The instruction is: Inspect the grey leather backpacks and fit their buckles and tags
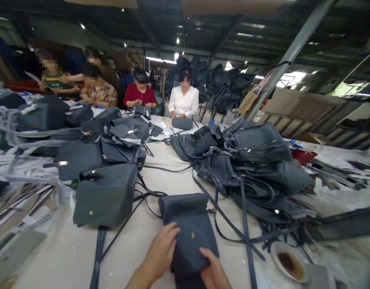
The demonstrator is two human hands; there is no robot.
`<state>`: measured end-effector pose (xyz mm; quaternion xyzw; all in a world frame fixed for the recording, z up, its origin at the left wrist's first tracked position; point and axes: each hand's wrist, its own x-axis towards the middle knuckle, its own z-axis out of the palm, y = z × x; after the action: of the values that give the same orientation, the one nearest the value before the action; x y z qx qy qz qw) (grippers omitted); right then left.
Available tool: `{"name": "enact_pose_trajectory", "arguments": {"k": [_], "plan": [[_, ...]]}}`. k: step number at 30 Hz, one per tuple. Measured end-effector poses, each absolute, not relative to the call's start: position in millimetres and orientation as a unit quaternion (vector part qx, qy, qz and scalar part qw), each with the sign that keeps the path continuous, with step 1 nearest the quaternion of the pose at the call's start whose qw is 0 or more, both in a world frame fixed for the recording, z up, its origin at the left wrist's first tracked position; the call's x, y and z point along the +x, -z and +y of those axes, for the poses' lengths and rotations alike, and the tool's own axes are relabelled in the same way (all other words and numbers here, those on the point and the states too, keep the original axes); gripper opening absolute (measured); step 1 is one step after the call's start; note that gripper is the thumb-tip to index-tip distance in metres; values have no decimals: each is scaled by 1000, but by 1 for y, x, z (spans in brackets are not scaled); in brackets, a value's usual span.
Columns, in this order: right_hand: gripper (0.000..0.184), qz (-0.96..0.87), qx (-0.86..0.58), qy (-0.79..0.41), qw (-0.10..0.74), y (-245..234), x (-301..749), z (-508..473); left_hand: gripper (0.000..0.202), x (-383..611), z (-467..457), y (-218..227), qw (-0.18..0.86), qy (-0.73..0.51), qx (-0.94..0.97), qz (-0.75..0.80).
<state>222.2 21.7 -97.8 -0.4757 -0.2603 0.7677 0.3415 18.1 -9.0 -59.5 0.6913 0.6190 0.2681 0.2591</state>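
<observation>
A dark grey-blue leather bag (187, 228) with a small gold stud lies flat on the pale table in front of me. My left hand (160, 253) rests on its left side, fingers curled over the flap edge. My right hand (213, 271) grips the bag's lower right edge, thumb on top. Long straps (233, 228) trail from the bag toward the right.
Piles of similar dark bags sit left (105, 198) and right (257, 168) on the table (67, 257). A white bowl with brown residue (290, 263) stands near my right. Several people sit working at the far end. Paper scraps litter both sides.
</observation>
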Motion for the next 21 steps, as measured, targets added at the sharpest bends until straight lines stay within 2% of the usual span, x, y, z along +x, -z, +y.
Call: {"name": "enact_pose_trajectory", "arguments": {"k": [3, 6, 8, 13, 19, 21], "plan": [[46, -84, -419, -807, 408, 102, 222, 35, 52, 36, -14, 62, 295, -147, 731, 598], [44, -28, -368, -833, 412, 90, 223, 42, 95, 49, -19, 60, 283, -86, 744, 599], [41, -29, -338, -849, 405, 73, 221, 43, 109, 58, -20, 60, 219, -104, 738, 630], [35, -24, -336, -836, 433, 35, 211, 37, 98, 66, -18, 56, 75, -207, 745, 630], [43, -46, -334, -846, 413, 18, 209, 15, 100, 60, -36, 51, 37, -273, 760, 588], [46, -76, -331, -848, 406, 13, 208, 13, 90, 56, -41, 49, 22, -292, 763, 576]]}}
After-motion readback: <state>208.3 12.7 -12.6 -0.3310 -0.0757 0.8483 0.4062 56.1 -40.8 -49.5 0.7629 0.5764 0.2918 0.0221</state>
